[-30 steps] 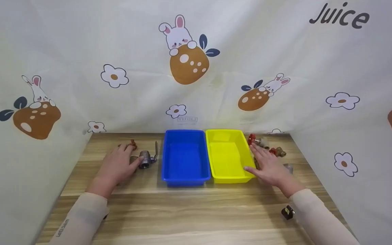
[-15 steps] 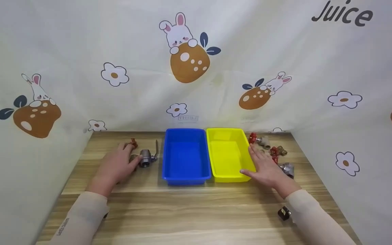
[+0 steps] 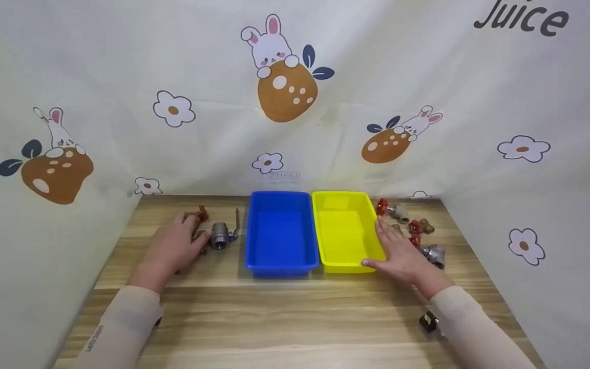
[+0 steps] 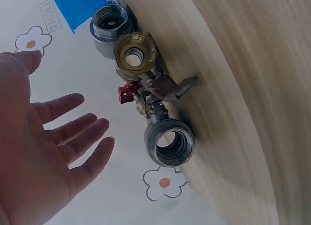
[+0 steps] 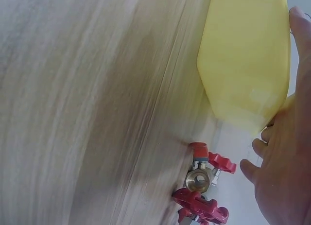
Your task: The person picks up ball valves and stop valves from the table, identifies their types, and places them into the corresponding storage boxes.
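My left hand (image 3: 172, 243) hovers over a group of valves left of the blue tray, its fingers relaxed and apart from them in the left wrist view. Beside its thumb stands a steel ball valve (image 3: 219, 236) with a lever. The left wrist view also shows a brass valve (image 4: 133, 42), another steel valve (image 4: 152, 140) and a small red handle (image 4: 127, 92). My right hand (image 3: 401, 254) lies along the right side of the yellow tray (image 3: 346, 269), fingers extended, thumb over its near rim. Red-handwheel valves (image 5: 201, 208) are below that hand in the right wrist view.
The blue tray (image 3: 280, 270) stands directly left of the yellow one. Right of the right hand lie a red-handled valve (image 3: 382, 207), a small brass valve (image 3: 426, 226) and a steel valve (image 3: 435, 254). A printed cloth (image 3: 213, 154) hangs behind the wooden table (image 3: 285, 323).
My right hand has shifted slightly left, bringing its thumb further over the yellow tray's rim and uncovering more of the valves beside it. The left hand stays nearly in place.
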### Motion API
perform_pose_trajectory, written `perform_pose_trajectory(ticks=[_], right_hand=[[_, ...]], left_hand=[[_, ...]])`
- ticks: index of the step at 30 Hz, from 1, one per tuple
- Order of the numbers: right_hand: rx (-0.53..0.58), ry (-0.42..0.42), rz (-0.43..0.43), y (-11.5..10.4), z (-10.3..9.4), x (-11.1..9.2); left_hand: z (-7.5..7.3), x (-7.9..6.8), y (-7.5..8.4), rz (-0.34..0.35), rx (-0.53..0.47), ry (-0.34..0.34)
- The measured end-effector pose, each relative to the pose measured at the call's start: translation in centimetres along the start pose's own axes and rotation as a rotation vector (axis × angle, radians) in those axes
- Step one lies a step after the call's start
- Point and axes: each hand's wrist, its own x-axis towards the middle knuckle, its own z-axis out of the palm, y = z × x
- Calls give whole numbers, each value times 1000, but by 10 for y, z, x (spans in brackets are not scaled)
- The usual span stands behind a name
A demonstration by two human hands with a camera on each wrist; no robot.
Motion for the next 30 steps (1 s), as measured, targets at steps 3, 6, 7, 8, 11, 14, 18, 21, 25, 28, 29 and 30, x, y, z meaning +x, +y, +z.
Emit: perform_pose_trajectory(ticks=[3, 6, 7, 8, 11, 14, 18, 21, 25, 28, 29, 30], right_hand=[[0, -1, -10, 0, 1, 0], [0, 1, -14, 1, 2, 0], [1, 3, -14, 1, 2, 0], [2, 4, -16, 1, 2, 0], [13, 8, -15, 2, 3, 0], [31, 10, -16, 2, 4, 1], [41, 9, -12, 1, 4, 1], [39, 7, -8, 2, 4, 0], [45, 3, -4, 2, 4, 0], [46, 3, -4, 2, 4, 0], [47, 2, -1, 2, 4, 0], [47, 2, 1, 2, 4, 0]], left_hand=[[0, 1, -3, -11, -6, -28], [0, 2, -6, -12, -19, -44], [-1, 2, -7, -12, -23, -47], [0, 2, -8, -14, -29, -49], [-1, 2, -10, -13, -40, -49], [-1, 3, -13, -13, -50, -38], [-3, 6, -18, -16, -66, -27], [-4, 11, -23, -32, -83, -33], [-7, 19, -29, -54, -114, -49], [-11, 25, -31, -58, -136, -50], [-12, 27, -32, -57, -140, -49], [-13, 29, -33, -57, -142, -50]])
